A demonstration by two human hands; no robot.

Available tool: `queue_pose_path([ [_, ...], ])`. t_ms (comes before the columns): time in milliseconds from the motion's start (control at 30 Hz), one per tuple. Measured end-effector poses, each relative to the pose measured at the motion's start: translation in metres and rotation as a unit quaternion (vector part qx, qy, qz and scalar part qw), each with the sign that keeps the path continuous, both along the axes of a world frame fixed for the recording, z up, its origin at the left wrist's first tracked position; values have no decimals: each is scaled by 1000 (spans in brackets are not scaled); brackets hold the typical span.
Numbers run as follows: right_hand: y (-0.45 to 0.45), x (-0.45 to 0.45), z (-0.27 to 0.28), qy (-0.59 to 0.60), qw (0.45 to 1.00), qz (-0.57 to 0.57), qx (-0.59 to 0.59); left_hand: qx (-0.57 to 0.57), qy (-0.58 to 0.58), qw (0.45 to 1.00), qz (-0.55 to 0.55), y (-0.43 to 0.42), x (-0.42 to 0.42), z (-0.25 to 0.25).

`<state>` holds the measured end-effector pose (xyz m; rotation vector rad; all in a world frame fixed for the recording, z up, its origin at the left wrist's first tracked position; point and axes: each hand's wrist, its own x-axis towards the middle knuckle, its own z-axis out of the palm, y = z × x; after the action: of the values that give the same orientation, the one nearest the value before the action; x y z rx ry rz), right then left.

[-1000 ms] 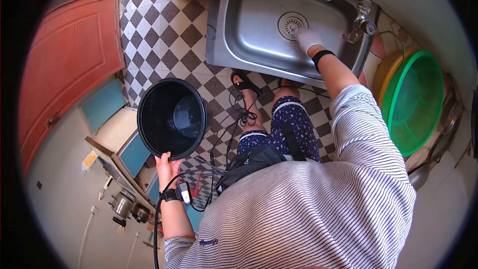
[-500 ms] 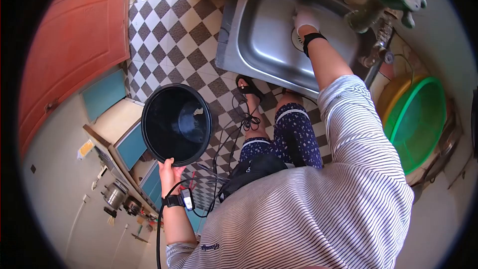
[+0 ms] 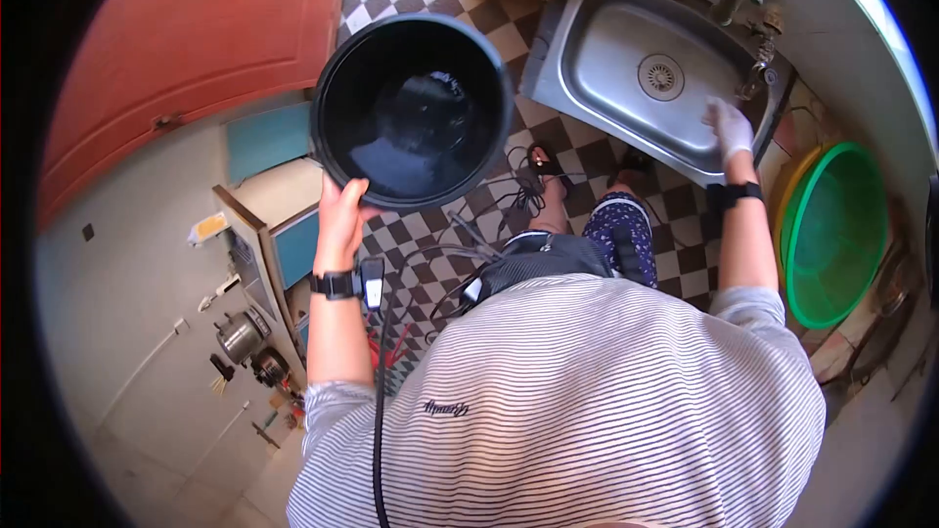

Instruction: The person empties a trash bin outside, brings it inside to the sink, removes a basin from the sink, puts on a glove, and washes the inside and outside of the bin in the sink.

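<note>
My left hand [image 3: 341, 210] grips a black plastic bucket [image 3: 494, 98] by its near rim, thumb over the edge. The bucket is tilted so its mouth faces me; a few light reflections show on its dark inside. Over the right end of the stainless steel sink [image 3: 626, 34] is my right hand [image 3: 730, 129], pale as if in a thin glove and smeared by motion. It is just below the tap [image 3: 759, 68], apart from it as far as I can see, and whether its fingers are closed is unclear. The drain strainer [image 3: 661, 77] lies uncovered in the basin.
A green plastic basin [image 3: 836, 235] stands against an orange one at the right. At the left are a red door [image 3: 215, 49] and a cabinet with blue panels [image 3: 269, 142]. Black cables [image 3: 523, 198] hang near my legs above the checkered floor.
My right hand has left the middle of the sink and moved right, near the tap. My left hand has brought the bucket up and to the right, nearer the sink; my view has shifted.
</note>
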<state>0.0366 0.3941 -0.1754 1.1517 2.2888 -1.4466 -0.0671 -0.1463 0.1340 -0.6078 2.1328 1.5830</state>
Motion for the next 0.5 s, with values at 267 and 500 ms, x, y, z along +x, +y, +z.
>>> queue_pose_path([
  [267,41,20,145,212,953,-190,-107,63,71,979,-182,72,-38,19],
  [500,10,-21,218,156,936,85,304,78,-32,948,-306,144,-52,2],
])
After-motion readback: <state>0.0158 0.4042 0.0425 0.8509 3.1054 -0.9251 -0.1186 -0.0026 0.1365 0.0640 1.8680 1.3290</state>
